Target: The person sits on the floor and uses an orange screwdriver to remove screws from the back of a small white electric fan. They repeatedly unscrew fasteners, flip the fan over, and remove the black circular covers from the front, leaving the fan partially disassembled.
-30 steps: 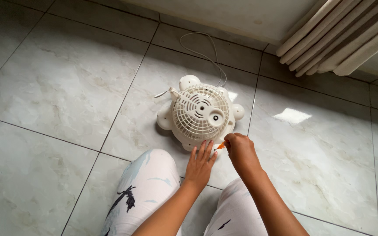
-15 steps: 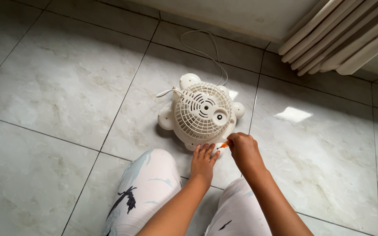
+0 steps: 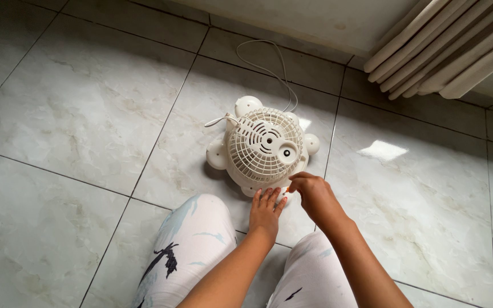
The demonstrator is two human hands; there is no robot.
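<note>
Down on the tiled floor [image 3: 75, 125], white fan [image 3: 265, 147] lies grille-up and still assembled, left hand [image 3: 265, 210] flat-fingered steadying its near rim, right hand [image 3: 314, 195] pinching a small orange-tipped tool [image 3: 286, 189] there.

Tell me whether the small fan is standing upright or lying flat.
Lying flat: the white fan rests on the floor tiles with its round grille facing up at the camera.

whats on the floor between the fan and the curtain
In the head view only bare grey tile lies between the white fan and the curtain: a grout line and a bright reflection.
</note>
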